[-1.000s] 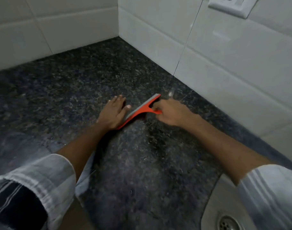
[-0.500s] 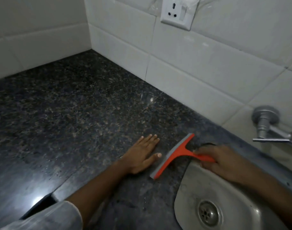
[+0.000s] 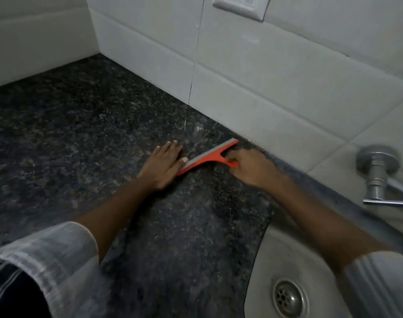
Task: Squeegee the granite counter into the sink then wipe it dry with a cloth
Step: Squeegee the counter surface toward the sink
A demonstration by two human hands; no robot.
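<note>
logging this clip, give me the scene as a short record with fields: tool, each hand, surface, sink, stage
tool: orange squeegee, blade down on the counter, far end close to the wall tiles
right hand: grips the squeegee handle
left hand: flat on the counter, fingers straight, thumb at the blade's near end
surface: dark speckled granite counter
sink: steel, at lower right, drain visible, apart from the blade
tap: on the wall at right
stage: squeegeeing; no cloth in view
</note>
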